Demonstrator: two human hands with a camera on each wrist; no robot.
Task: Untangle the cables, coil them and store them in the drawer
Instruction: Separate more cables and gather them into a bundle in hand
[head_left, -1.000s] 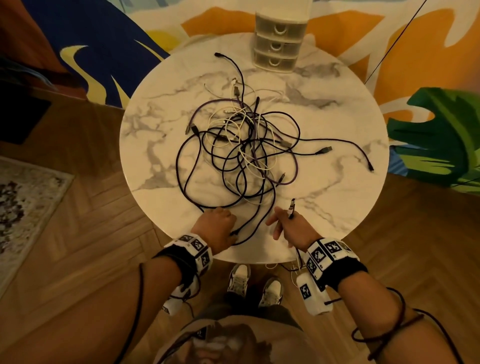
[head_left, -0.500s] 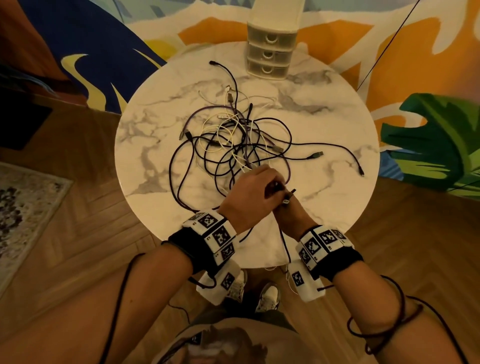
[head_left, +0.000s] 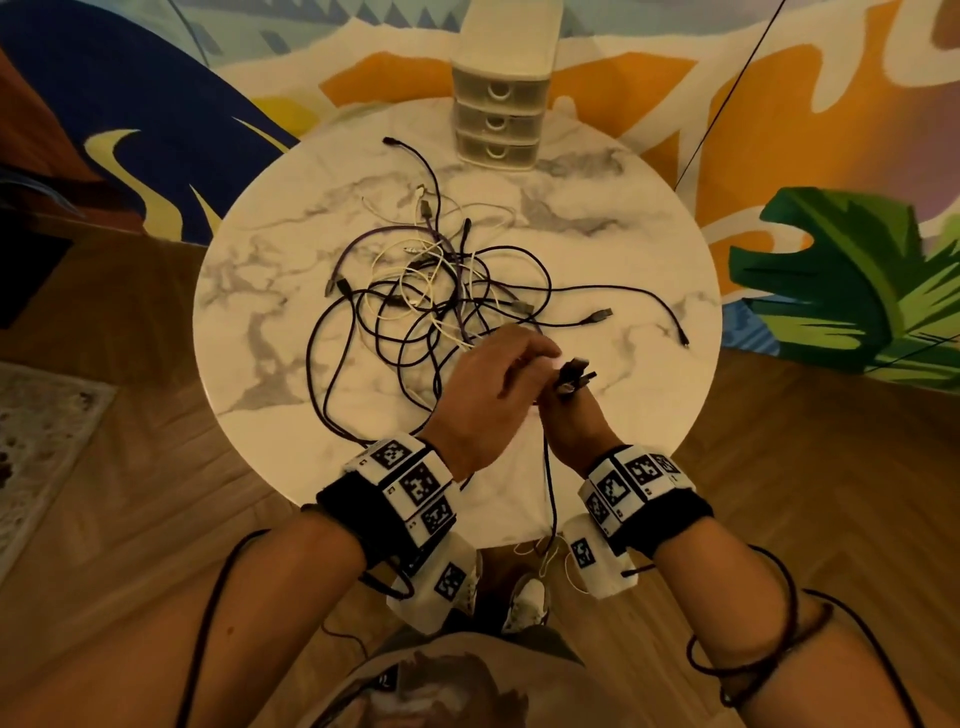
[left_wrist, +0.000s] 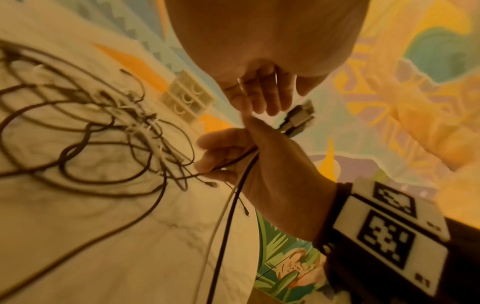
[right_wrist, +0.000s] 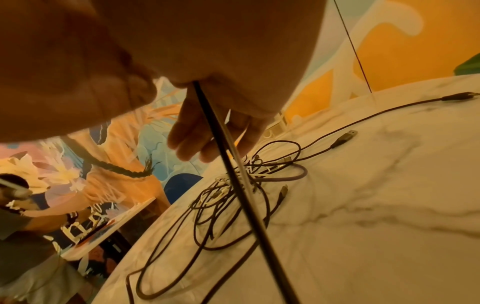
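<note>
A tangle of black, purple and white cables (head_left: 441, 306) lies mid-table on the round marble table (head_left: 597, 218). My right hand (head_left: 569, 415) hovers over the table's front part and grips a black and a white cable. Their plugs (head_left: 574, 375) stick out above its fist. The held cables (head_left: 548, 493) hang down past the table's front edge. My left hand (head_left: 540, 358) reaches across above the right, fingers loosely bent beside the plugs, holding nothing I can see. The left wrist view shows the right hand (left_wrist: 259, 164) clutching both cables. A closed three-drawer unit (head_left: 497, 122) stands at the far edge.
Loose plug ends (head_left: 600, 314) trail to the right of the tangle, one (head_left: 684, 340) near the right rim. A rug (head_left: 41, 441) lies on the wooden floor at left. Another person (right_wrist: 20, 205) shows at the left of the right wrist view.
My left hand left the front edge and came over the right hand. Both hands rose and moved in towards the tangle, the right still holding its cables.
</note>
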